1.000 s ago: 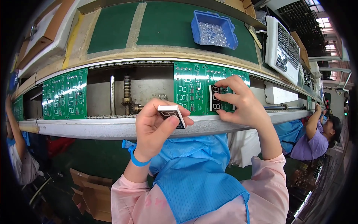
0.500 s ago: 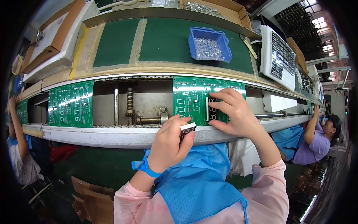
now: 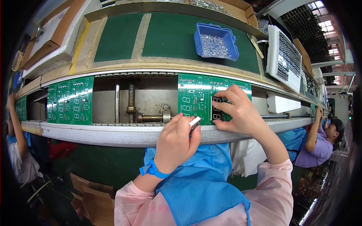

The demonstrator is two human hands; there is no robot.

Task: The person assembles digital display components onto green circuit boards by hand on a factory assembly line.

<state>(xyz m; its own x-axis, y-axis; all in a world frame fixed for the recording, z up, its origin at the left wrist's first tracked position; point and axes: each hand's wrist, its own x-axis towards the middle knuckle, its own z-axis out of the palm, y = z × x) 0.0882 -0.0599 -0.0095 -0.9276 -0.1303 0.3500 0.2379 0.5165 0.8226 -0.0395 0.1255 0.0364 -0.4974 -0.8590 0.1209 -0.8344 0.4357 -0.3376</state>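
Observation:
A green circuit board point(image 3: 204, 84) with printed digit outlines lies across the rails in front of me. My right hand point(image 3: 241, 113) grips a black-faced digit display point(image 3: 216, 108) at its two ends, thumb at the near end and fingers at the far end. This display rests on or just over the board; its pins are hidden. Just left of it and nearer to me, my left hand point(image 3: 175, 141) pinches a second digit display point(image 3: 195, 124), white-sided, above the rail's near edge. A blue band circles my left wrist.
More green boards point(image 3: 70, 101) lie along the rails point(image 3: 113, 133) to the left. Beyond stand a blue bin point(image 3: 217, 43) of small clear parts and a white foam tray point(image 3: 283, 56) of digit displays. Co-workers point(image 3: 318, 141) are at the line on both sides.
The left hand has turned its display, so more of its white side shows and less of its face. The right hand stays at the same spot on the board, its display still gripped.

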